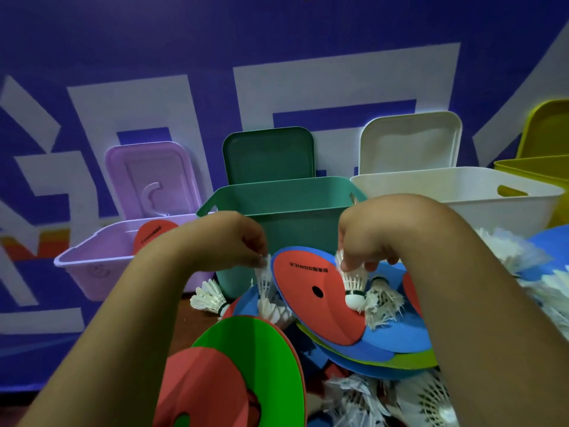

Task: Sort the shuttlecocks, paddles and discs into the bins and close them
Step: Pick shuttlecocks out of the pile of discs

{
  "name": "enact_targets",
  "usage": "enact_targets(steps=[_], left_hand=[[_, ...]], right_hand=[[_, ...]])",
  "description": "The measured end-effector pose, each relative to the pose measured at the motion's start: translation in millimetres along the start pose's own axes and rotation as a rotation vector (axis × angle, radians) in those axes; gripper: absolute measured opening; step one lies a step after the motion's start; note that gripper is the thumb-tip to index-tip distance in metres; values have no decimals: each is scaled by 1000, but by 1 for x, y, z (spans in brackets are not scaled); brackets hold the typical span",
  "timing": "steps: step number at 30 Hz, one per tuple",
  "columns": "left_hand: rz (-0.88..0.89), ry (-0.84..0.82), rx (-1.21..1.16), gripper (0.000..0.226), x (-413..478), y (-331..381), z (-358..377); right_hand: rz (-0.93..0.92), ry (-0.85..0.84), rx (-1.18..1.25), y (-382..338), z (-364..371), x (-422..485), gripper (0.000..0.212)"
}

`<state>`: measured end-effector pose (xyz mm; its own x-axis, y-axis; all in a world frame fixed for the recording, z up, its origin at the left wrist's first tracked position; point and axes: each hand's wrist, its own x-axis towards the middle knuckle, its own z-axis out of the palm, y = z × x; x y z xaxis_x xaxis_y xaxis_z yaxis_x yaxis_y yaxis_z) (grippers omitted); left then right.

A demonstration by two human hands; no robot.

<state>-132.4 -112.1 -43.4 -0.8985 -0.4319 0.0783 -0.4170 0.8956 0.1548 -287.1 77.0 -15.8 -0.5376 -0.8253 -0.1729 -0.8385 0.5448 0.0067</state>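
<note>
Blue wall with white block lettering backs a row of open bins: purple plastic bin (92, 266), green plastic bin (277, 211), white plastic bin (462, 192), yellow bin (529, 174), lids propped upright behind. Left hand (237, 241) pinches a white feather shuttlecock (264, 280) by its feathers, at the left edge of a red flat disc with a centre hole (314, 315). Right hand (369, 235) pinches a second white shuttlecock (354, 282), cork down, over that disc. Both sit above a pile of blue and green discs (400, 343) and loose shuttlecocks in front of the green bin. One red disc (154, 232) leans inside the purple bin.
</note>
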Motion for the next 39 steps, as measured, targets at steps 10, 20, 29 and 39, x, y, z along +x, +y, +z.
enact_targets(steps=[10,20,29,39], left_hand=[[-32,111,-11,17,-17,-4,-24],[-33,823,-276,22,1,-12,-15],[-215,769,-279,28,23,-18,9],[-67,561,-240,20,14,-15,-3]], right_hand=[[-127,273,359,-3,-7,6,6],[-34,721,751,-8,-4,24,13],[71,753,788,0,-4,23,8],[149,799,638,8,-6,22,23]])
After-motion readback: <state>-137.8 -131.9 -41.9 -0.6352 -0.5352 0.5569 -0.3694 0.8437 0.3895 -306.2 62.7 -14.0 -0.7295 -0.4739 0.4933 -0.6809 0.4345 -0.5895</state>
